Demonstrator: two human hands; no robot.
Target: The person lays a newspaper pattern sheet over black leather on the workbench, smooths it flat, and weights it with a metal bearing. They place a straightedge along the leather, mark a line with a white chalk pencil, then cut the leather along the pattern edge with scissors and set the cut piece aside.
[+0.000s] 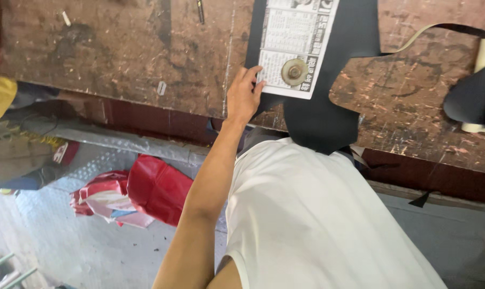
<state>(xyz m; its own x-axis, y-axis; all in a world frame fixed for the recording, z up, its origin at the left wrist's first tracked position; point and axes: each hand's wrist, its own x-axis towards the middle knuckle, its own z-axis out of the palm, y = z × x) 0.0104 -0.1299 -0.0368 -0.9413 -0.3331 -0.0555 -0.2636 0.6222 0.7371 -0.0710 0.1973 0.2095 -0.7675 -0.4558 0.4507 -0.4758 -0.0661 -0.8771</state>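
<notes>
Left hand (244, 96) is reaching up across the edge of the worn wooden table (119, 59), fingers loosely spread and lying flat, with the fingertips (257, 72) pressing on the lower left corner of a printed paper sheet (293, 45) — no pinching going on, just holding it down. The right hand isn't showing anywhere in the view, so I can't tell what it's doing. The paper is sitting on top of a black fabric piece (320, 118) that's draping off the near edge of the table toward the person's white shirt (317, 225). The sheet is lying just beyond and to the right of the hand, its long axis running away from the person and tilting a bit to the right. 1 round metal weight (294, 71) is resting on the paper's near edge, just to the right of the fingertips, close but not touching them as far as I can see. So the left hand is clearly the nearer one to both paper and weight. Off to the far right, another bit of black fabric with a pale strip (480, 91) is lying well apart — and down on the floor at the left a red bag (157, 187) is sitting.
</notes>
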